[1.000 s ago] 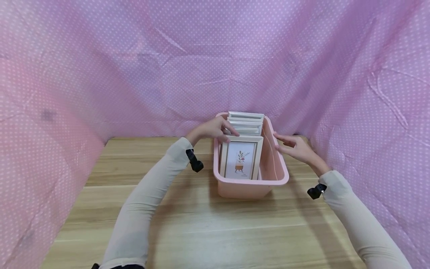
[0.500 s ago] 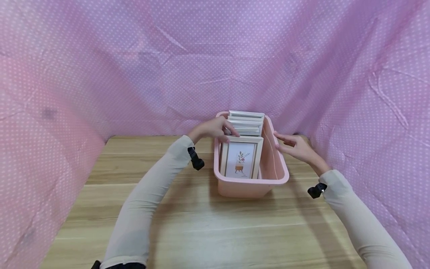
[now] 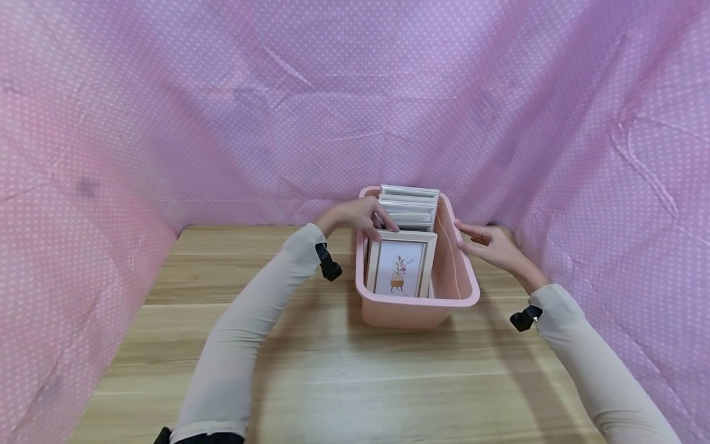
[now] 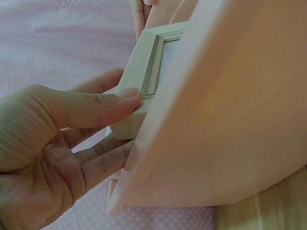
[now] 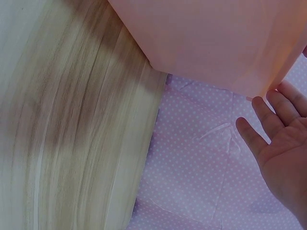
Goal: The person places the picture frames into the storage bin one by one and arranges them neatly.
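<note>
In the head view a pink plastic bin [image 3: 418,301] stands on the table. A cream picture frame [image 3: 400,268] with a potted-plant print leans inside its near part. My left hand [image 3: 357,216] pinches this frame at its upper left corner, thumb on the front face and fingers behind, as the left wrist view shows on the frame [image 4: 139,62]. Behind it, several more picture frames [image 3: 409,208] stand in a row. My right hand [image 3: 493,245] has its fingertips at the bin's right rim; its fingers look fairly straight in the right wrist view.
A wooden table [image 3: 344,382] carries the bin near its back edge. Pink dotted cloth [image 3: 310,123] hangs behind and on both sides. Inside the bin, a gap runs along the right wall [image 3: 446,265] beside the frames. A black wrist strap [image 3: 328,264] sits on each arm.
The front picture frame and my left hand have sunk slightly lower in the bin. My right hand stays at the rim.
</note>
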`<action>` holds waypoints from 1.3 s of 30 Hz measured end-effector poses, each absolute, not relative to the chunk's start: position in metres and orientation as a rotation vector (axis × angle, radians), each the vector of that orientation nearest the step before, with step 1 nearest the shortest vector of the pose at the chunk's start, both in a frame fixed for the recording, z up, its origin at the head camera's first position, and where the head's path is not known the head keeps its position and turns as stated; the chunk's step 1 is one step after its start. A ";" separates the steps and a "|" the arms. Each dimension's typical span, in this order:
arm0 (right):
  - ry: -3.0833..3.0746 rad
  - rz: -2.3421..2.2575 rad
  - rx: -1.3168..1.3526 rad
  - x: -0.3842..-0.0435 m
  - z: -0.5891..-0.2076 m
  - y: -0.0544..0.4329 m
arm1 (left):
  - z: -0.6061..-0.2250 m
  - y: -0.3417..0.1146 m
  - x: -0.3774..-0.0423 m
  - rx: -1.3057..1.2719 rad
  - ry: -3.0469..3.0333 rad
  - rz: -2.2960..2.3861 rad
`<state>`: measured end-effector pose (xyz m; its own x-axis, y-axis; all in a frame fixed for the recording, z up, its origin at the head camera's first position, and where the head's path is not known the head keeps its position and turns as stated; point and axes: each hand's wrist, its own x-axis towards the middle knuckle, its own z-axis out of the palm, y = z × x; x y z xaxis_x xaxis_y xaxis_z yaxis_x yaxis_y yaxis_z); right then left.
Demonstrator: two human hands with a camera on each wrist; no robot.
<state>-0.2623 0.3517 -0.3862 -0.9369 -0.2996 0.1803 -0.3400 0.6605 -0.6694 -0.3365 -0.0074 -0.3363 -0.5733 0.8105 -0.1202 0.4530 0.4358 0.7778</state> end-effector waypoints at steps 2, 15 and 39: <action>-2.815 1.141 0.556 -0.263 -0.387 0.352 | -0.338 -0.007 -0.337 1.055 2.215 0.980; -2.810 1.144 0.545 -0.261 -0.386 0.352 | -0.338 -0.005 -0.332 1.011 2.232 0.974; -2.806 1.153 0.579 -0.264 -0.389 0.353 | -0.334 -0.005 -0.328 1.013 2.273 0.925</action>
<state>-0.2638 0.3529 -0.3893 -0.9283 -0.3208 0.1880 -0.3603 0.6512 -0.6679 -0.3284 -0.0048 -0.3344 -0.6094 0.7784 -0.1506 0.4521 0.4972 0.7405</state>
